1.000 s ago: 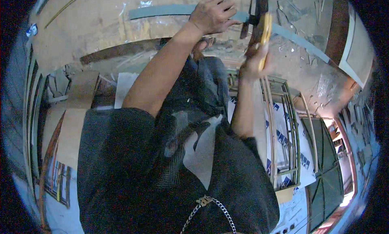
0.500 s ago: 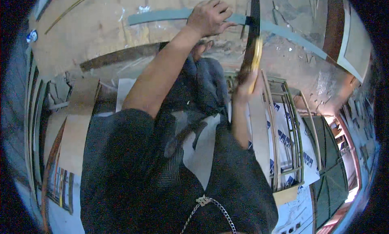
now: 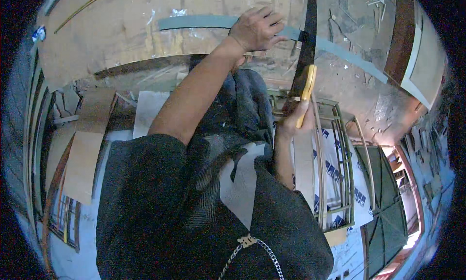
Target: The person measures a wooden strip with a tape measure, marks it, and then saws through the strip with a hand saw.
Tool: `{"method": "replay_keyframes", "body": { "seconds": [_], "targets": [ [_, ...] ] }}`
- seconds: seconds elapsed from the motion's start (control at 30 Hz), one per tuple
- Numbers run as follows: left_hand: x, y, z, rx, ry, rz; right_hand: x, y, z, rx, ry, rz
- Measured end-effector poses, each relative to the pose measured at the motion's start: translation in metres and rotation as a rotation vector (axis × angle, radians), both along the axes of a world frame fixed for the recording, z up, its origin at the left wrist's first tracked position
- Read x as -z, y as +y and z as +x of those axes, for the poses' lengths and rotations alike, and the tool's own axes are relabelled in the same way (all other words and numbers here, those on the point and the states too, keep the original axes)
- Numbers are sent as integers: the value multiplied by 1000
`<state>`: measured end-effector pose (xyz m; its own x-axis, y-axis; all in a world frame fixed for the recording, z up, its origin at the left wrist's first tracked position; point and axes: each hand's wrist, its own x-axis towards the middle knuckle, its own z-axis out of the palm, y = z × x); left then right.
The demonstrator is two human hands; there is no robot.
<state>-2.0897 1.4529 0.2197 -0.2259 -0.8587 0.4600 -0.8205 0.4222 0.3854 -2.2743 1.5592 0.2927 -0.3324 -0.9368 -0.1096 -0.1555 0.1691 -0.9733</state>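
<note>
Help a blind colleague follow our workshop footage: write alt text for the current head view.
The right hand grips the yellow handle of what looks like a handsaw, its dark blade crossing a grey-blue strip. The left hand lies over the strip, which rests on a stained tan surface.

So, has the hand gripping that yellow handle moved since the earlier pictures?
Yes. The right hand, gripping the yellow handle, has moved away from the blue-grey strip, back toward the person's body.

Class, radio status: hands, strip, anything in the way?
Left hand on blue-grey strip. Right hand gripping yellow-handled saw. Blade across strip; left thumb close by.
</note>
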Motion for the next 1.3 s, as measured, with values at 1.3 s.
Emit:
{"method": "replay_keyframes", "body": {
  "seconds": [1.3],
  "targets": [
    [-5, -3, 7, 9, -29, 31, -18, -8, 7, 13, 0, 67]
  ]
}}
